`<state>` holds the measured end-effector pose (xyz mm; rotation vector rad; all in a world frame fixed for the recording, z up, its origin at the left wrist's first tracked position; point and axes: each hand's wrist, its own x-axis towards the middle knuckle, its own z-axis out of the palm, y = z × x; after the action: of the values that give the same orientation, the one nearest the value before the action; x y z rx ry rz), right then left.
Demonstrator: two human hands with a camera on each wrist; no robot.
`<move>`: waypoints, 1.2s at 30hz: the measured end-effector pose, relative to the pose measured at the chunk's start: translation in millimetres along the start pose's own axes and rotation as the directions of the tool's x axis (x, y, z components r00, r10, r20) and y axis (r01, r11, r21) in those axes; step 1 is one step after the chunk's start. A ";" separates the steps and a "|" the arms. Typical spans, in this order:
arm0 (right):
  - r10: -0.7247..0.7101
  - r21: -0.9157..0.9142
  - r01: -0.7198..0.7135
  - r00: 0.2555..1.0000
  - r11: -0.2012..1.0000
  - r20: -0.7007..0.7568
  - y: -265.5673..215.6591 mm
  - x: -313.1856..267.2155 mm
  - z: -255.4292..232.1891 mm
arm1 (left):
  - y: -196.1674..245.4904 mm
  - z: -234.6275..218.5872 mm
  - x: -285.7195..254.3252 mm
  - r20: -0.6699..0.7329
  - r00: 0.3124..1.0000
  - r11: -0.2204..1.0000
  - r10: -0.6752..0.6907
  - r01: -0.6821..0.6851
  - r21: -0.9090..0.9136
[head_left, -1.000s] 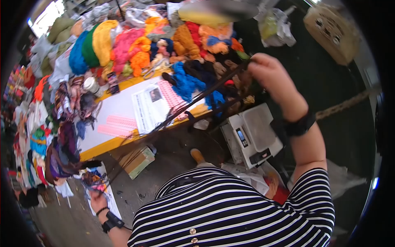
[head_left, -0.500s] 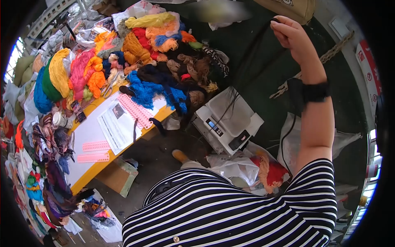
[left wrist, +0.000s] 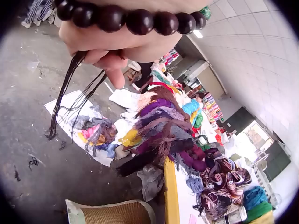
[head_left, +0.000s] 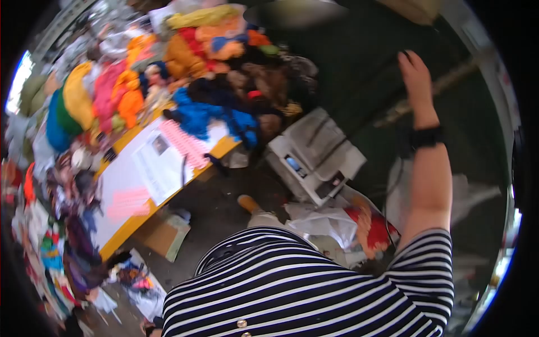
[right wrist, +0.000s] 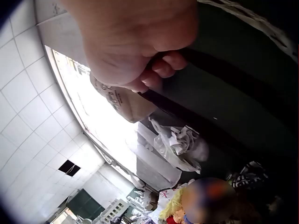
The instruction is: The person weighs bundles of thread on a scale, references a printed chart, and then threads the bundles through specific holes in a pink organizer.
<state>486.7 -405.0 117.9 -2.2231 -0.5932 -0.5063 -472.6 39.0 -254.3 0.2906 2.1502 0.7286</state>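
My right hand (head_left: 416, 81) is raised at the right of the head view, past the white weighing scale (head_left: 314, 149). In the right wrist view its curled fingers (right wrist: 163, 67) hold a hank of dark yarn (right wrist: 182, 112), which trails away in two bands against the dark green floor. My left hand (left wrist: 117, 49), wearing a beaded bracelet (left wrist: 140, 21), pinches thin dark yarn ends (left wrist: 65, 95) that hang loose above the grey floor. The head view hides nearly all of the left hand.
Heaps of coloured yarn (head_left: 126, 98) cover the back of the yellow-edged table (head_left: 120, 241). On it lie a printed sheet (head_left: 160, 168) and pink perforated strips (head_left: 132, 202). A cardboard box (head_left: 165, 230) and plastic bags (head_left: 323, 224) lie below.
The right hand has swung from beside the table out to the right with the dark yarn, then dropped a little. The left hand has slipped almost out of the head view.
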 end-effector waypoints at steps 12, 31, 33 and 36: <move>0.367 0.445 -0.414 0.910 0.794 0.193 67.0 -84.2 69.4 | 13.0 -55.5 14.4 0.105 0.896 -0.072 0.431 -0.082 0.994; 0.414 -0.605 -0.228 0.891 0.763 0.186 105.2 -360.9 270.1 | 23.9 -7.5 -16.8 0.023 0.999 0.956 0.043 -0.048 0.289; 0.429 -0.555 -0.275 0.888 0.785 0.166 112.5 -366.3 264.3 | 24.2 -4.7 -17.5 0.030 0.998 0.955 0.050 -0.057 0.292; 0.397 -0.478 -0.300 0.911 0.825 0.114 113.6 -367.2 245.4 | 20.8 2.8 -17.6 0.042 0.998 0.952 0.051 -0.062 0.300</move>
<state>292.8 -379.6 -294.1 -2.7788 -0.1560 -0.2294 -460.2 49.1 -232.1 0.5233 2.2258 0.4201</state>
